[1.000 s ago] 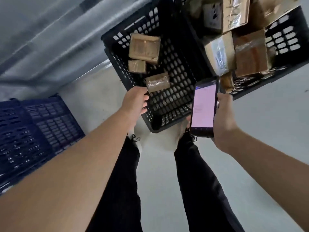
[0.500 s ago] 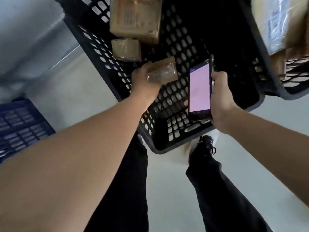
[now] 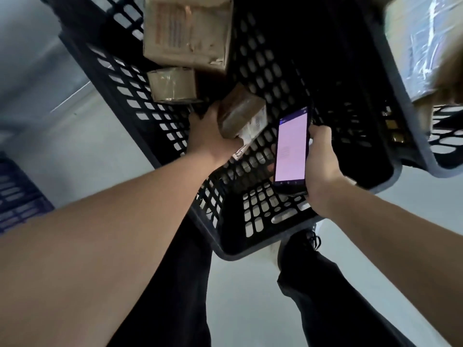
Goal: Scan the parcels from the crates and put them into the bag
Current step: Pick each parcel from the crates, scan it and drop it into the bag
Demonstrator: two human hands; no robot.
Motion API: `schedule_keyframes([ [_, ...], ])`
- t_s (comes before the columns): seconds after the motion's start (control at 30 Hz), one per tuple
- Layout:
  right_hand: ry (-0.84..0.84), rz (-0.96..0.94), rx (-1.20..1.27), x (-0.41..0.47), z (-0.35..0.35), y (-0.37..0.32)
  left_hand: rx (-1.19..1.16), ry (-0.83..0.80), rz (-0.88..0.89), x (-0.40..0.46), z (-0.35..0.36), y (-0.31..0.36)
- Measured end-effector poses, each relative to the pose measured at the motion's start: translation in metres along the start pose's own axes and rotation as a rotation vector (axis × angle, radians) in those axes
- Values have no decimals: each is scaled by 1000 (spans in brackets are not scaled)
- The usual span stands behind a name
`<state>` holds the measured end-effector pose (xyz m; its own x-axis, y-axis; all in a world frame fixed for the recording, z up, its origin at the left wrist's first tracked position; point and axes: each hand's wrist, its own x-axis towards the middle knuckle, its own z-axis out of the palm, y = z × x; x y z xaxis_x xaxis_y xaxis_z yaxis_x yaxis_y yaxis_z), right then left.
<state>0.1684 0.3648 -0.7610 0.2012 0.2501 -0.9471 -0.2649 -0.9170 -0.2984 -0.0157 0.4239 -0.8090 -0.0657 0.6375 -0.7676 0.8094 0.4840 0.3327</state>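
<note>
My left hand (image 3: pixel 210 139) grips a small taped brown parcel (image 3: pixel 241 113) inside the black perforated crate (image 3: pixel 253 219), tilted so its white label faces the phone. My right hand (image 3: pixel 323 161) holds a phone scanner (image 3: pixel 292 149) with a lit pink screen, right beside the parcel. Two other parcels lie in the same crate: a large cardboard box (image 3: pixel 188 33) at the top and a small taped one (image 3: pixel 172 85) below it. No bag is in view.
A second black crate (image 3: pixel 426 151) at the upper right holds more wrapped parcels (image 3: pixel 421 41). A blue crate (image 3: pixel 20 194) sits at the left edge on the pale floor. My legs and a dark shoe (image 3: pixel 300 246) are below the crate.
My left hand reached into the crate, took hold of the small parcel and lifted and tilted it towards the phone. My right hand brought the phone over the crate. The view moved closer.
</note>
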Motion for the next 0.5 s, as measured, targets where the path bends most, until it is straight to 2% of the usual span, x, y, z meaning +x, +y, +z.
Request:
schedule_keyframes([
  [0.23, -3, -28, 63, -83, -20, -22, -578, 42, -104, -82, -43, 23],
  [0.5, -107, -118, 99, -177, -35, -53, -833, 33, -60, -184, -85, 64],
])
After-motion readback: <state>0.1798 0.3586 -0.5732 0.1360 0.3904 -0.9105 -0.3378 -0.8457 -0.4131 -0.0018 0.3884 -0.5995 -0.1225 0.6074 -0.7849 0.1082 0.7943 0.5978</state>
